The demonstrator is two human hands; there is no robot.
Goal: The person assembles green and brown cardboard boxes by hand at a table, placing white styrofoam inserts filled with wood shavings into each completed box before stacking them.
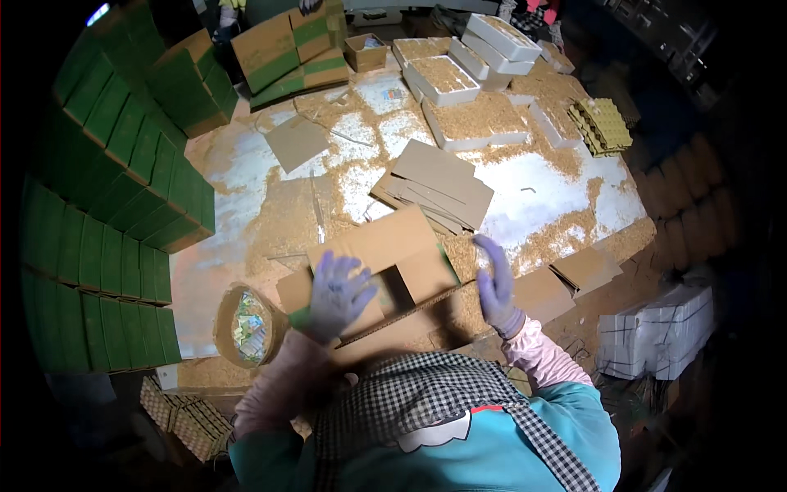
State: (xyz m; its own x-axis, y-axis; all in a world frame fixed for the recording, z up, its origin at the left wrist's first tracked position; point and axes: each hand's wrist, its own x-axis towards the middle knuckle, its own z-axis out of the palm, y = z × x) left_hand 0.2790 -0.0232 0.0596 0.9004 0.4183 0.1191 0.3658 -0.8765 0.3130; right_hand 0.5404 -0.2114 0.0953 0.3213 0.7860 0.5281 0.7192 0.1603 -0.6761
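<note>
A brown cardboard box (373,242) with green-printed sides sits at the table's near edge, right in front of me. Its flaps are partly folded, and a dark gap shows between them. Over the box's left side, my left hand (338,295), in a thin pale purple glove, spreads its fingers and grips nothing. My right hand (496,289), gloved alike, stands at the box's right side, by the end of the near raised flap (410,316). Its fingers are apart and slightly bent; whether it touches the flap is unclear.
A round basket (225,328) of small packets stands left of the box. Flat cardboard pieces (438,184) lie beyond. White foam trays (443,79) of sawdust-like filling and stacked egg trays (602,127) are farther right. Green boxes (123,197) are piled left. A person's hand (309,5) shows at the back.
</note>
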